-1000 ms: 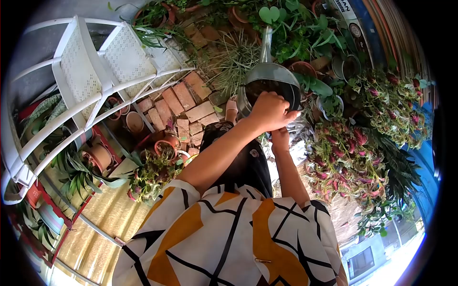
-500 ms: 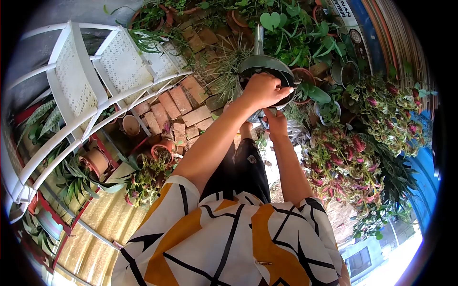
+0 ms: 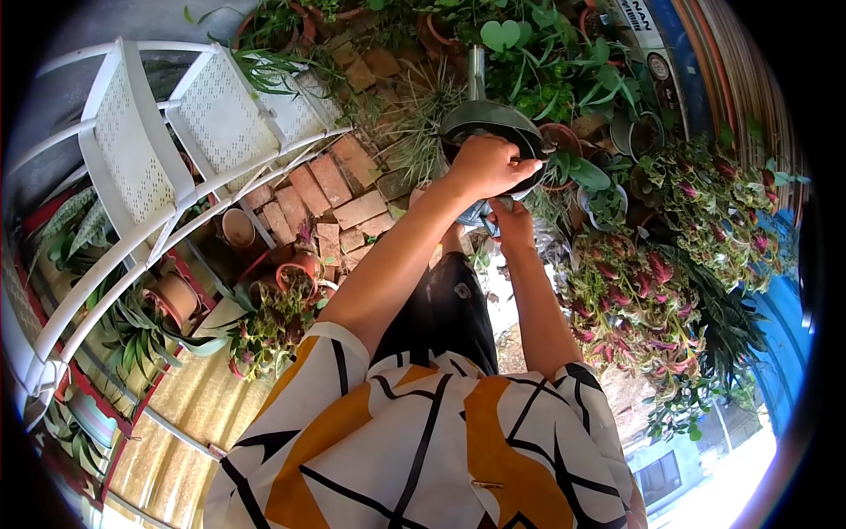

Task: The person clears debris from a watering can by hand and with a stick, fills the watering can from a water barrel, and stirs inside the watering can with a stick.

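Observation:
A dark green and grey metal watering can is held out in front of my body, its straight silvery spout pointing away from me. My left hand is closed in a fist over the can's round dark opening, apparently gripping a handle that its fingers largely cover. Nearer to me, my right hand is wrapped round the near side of the can, at what looks like a back handle. The hands and forearm hide much of the can, and its inside is too dark to read.
White perforated metal stairs rise at the left. Red bricks pave the ground beneath. Potted leafy plants crowd the far side, and a pink-and-green leaved bush spreads at the right. A blue panel stands beyond it.
The view has shifted very slightly. The near side of the can shows a little more beside my right hand, while both hands keep almost the same place.

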`<state>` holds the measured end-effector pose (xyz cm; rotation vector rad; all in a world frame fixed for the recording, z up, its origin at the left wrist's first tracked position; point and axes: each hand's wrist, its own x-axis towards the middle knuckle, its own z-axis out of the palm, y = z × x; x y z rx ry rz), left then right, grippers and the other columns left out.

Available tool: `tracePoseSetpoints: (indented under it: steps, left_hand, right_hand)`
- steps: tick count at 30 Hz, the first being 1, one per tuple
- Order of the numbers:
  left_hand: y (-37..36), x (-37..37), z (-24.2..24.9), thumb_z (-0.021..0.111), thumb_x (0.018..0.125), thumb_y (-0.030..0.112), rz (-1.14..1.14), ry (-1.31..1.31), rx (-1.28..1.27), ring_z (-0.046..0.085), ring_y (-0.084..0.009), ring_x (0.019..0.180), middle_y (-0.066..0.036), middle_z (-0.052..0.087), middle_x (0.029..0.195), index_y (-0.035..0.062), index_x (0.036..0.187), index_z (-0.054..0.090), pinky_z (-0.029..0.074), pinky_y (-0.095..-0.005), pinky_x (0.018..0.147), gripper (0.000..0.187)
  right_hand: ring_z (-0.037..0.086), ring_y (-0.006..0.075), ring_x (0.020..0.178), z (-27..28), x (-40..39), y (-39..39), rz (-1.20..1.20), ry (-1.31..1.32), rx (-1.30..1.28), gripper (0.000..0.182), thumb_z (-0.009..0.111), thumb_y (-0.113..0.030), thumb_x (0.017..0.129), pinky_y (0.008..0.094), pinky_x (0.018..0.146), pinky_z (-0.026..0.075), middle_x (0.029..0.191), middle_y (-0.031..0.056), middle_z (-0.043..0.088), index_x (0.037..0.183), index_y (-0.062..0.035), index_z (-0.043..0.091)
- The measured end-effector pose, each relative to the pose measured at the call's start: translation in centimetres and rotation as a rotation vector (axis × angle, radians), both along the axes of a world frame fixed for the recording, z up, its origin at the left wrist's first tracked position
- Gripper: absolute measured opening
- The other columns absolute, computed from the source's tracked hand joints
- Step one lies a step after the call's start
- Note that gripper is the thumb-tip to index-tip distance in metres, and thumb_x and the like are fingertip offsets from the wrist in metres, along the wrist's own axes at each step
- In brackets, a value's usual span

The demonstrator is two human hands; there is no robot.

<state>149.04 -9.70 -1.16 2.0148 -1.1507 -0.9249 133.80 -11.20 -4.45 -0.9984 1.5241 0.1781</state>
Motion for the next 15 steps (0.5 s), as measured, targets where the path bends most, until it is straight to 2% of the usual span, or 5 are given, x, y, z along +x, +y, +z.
tracePoseSetpoints:
  steps: [4,7,12,15]
  left_hand:
    - [0.2,-0.2,-0.4,0.053,0.077,0.049,-0.015,-0.009,0.002,0.058,-0.0310,0.072,-0.015,0.060,0.067,0.0031,0.068,0.064,0.044,-0.0396,0.068,0.048]
    - [0.3,-0.6,-0.9,0.052,0.077,0.049,0.065,-0.001,-0.149,0.058,-0.0312,0.071,-0.014,0.060,0.065,0.0028,0.066,0.064,0.044,-0.0401,0.068,0.049]
    - [1.1,-1.0,0.1,0.057,0.075,0.046,0.005,-0.090,-0.137,0.055,-0.0282,0.061,-0.012,0.056,0.057,0.0040,0.053,0.059,0.043,-0.0401,0.060,0.047]
    - [2.3,-1.9,1.4,0.057,0.074,0.045,0.024,-0.118,-0.149,0.054,-0.0261,0.059,-0.009,0.054,0.055,0.0050,0.052,0.059,0.041,-0.0385,0.061,0.046]
  right_hand:
    - [0.045,0.0083,0.047,-0.2,-0.1,0.1,0.005,0.007,0.003,0.020,0.065,-0.023,0.075,0.0249,0.037,0.032,0.061,0.0000,0.054,0.076,-0.0057,0.056]
    - [0.045,0.0085,0.048,0.5,0.4,0.2,0.019,0.031,0.007,0.021,0.065,-0.024,0.074,0.0250,0.038,0.033,0.062,-0.0001,0.055,0.078,-0.0057,0.056]
    - [0.048,0.0088,0.056,0.0,-0.4,0.7,0.024,0.020,0.027,0.025,0.065,-0.029,0.073,0.0248,0.045,0.037,0.065,0.0001,0.055,0.080,-0.0067,0.054]
    - [0.052,0.0099,0.065,-0.3,-1.4,0.8,0.049,-0.009,0.164,0.025,0.061,-0.025,0.075,0.0256,0.048,0.041,0.073,-0.0008,0.057,0.091,-0.0081,0.053]
